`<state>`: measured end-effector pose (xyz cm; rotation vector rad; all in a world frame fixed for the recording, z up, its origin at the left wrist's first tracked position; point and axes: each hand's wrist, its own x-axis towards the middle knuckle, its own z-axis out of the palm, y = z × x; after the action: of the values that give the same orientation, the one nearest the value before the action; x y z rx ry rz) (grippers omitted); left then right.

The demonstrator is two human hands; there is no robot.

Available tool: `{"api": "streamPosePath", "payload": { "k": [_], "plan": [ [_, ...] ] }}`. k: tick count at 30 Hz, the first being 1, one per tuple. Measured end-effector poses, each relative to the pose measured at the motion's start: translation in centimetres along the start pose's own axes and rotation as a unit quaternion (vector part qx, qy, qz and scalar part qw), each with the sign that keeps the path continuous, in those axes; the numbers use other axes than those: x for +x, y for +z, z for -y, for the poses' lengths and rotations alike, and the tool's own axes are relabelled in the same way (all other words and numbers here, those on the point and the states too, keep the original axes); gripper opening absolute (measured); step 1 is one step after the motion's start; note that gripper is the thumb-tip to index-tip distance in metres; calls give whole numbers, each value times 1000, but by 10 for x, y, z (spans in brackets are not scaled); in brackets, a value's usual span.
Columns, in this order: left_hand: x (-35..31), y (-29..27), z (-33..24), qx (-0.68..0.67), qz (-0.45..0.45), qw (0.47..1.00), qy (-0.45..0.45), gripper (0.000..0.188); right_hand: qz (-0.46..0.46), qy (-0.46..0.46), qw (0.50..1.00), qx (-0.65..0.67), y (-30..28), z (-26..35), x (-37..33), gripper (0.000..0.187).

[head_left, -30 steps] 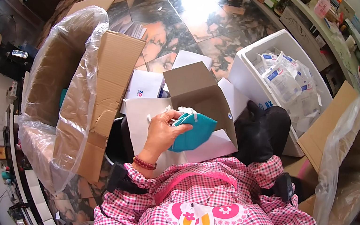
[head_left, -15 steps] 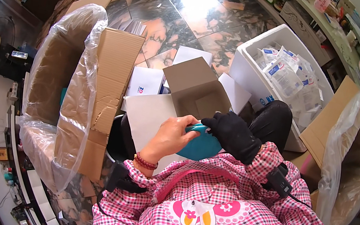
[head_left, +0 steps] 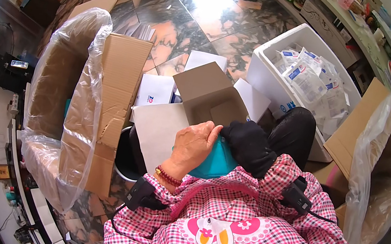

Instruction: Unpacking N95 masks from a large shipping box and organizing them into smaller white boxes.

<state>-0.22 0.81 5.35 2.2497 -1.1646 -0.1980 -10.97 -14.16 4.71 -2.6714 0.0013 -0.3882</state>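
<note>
A soft, thin teal piece point(head_left: 215, 162) hangs in front of my lap; I cannot tell its kind. My bare left hand point(head_left: 194, 145) pinches its upper edge, thumb and fingertips pressed together. My right hand point(head_left: 250, 145), in a black glove, is closed on the same edge close beside it. Both sets of fingertips nearly meet, and they hide the top of the teal piece. Just beyond my hands stands an open box point(head_left: 216, 106), brown-grey inside, with its pale flap point(head_left: 158, 123) folded out to the left.
A plastic-lined carton point(head_left: 119, 78) stands at left, another lined carton point(head_left: 349, 128) at right. The white foam box point(head_left: 271, 75) holds several clear packets point(head_left: 311, 79). White boxes point(head_left: 157, 89) sit beyond the open box. A dark bin point(head_left: 129, 155) is by my left forearm.
My left hand has turned over and closed in at the teal piece's top edge. My right hand has shifted slightly, its fingers curling more. The teal piece now hangs lower between them.
</note>
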Motion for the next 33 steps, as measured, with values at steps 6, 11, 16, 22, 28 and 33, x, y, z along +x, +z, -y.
{"api": "streamPosePath", "payload": {
  "k": [6,11,16,22,28,33],
  "plan": [
    [-2,14,7,0,-24,1000,5,31,30,-63,993,-94,-1,-3,-1,8],
    [10,13,84,12,-118,982,-144,29,-22,-233,969,-80,12,21,-47,5],
    [37,-37,75,-87,-193,973,-88,38,0,5,995,100,12,16,-47,9],
    [20,-38,39,-105,1,994,37,39,-113,59,890,438,-22,-15,5,18],
    [18,-28,24,-134,-13,986,103,30,65,190,866,458,-1,-1,15,28],
    [18,-28,30,-61,-34,994,83,26,45,236,845,478,-7,18,25,37]
  ]
}}
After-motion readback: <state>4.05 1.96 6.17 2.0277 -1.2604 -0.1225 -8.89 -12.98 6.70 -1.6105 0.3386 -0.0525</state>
